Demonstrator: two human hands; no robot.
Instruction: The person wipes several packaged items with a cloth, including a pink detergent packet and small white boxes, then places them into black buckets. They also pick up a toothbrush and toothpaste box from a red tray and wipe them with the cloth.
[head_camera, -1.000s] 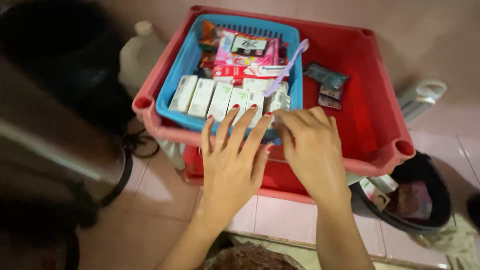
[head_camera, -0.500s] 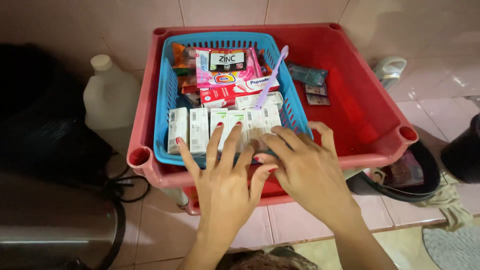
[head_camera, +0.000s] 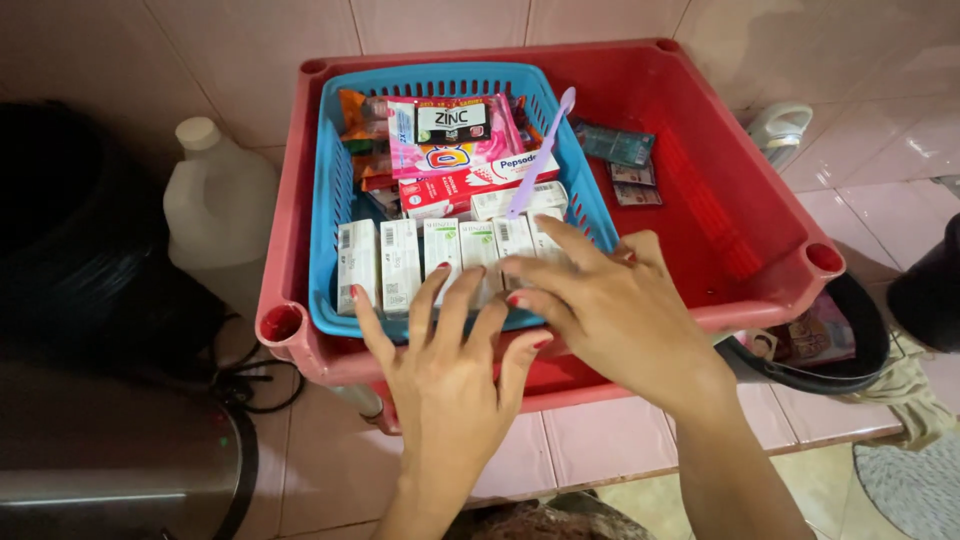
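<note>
Both hands (head_camera: 450, 380) have slid further over white boxes (head_camera: 400, 262)

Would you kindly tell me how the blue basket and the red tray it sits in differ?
The blue basket is smaller and sits inside the larger red tray, at its left. The blue basket is packed with small boxes and packets, with both hands at its front; the red tray's right part holds only a few dark sachets. The basket's walls are slotted all round; the tray has round corner sockets. Both are rectangular.
</note>
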